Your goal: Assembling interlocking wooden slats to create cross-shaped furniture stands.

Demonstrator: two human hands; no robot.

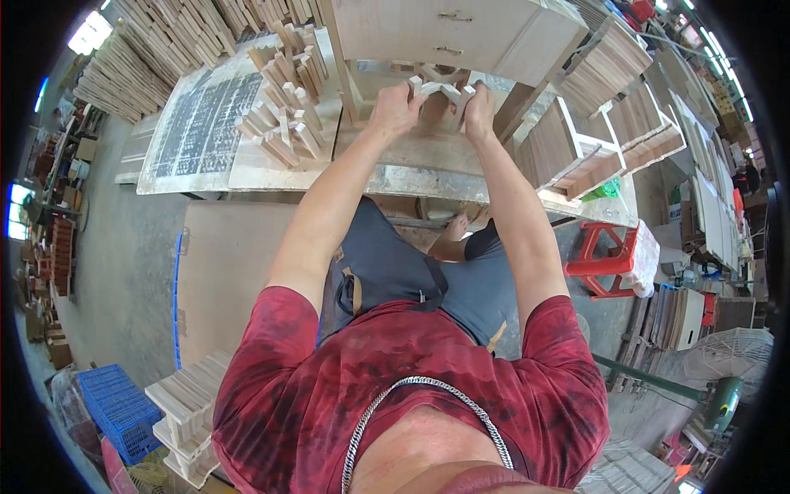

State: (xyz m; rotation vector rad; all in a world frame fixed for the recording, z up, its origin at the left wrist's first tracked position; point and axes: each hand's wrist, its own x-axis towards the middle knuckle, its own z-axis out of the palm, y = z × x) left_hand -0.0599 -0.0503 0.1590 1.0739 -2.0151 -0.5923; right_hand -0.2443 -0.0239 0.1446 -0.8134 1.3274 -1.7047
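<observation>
Both my arms reach forward over the workbench (pixel 420 183). My left hand (pixel 397 109) is closed round the left end of a pale wooden leg frame (pixel 442 89), which has short upright posts joined by a shaped crosspiece. The right end of that frame is gripped by my right hand (pixel 480 111). Just beyond my hands stands a light wooden cabinet (pixel 403 25) with two small metal pulls on its face. My fingers hide part of the posts, and I cannot tell whether the frame touches the cabinet.
Similar leg frames (pixel 284 123) are clustered on the bench to the left. Wooden box carcasses (pixel 568 148) stand at the right. A red stool (pixel 605 259), a blue crate (pixel 119 407) and a fan (pixel 728 362) are around me. Stacked wooden strips (pixel 123 74) fill the far left.
</observation>
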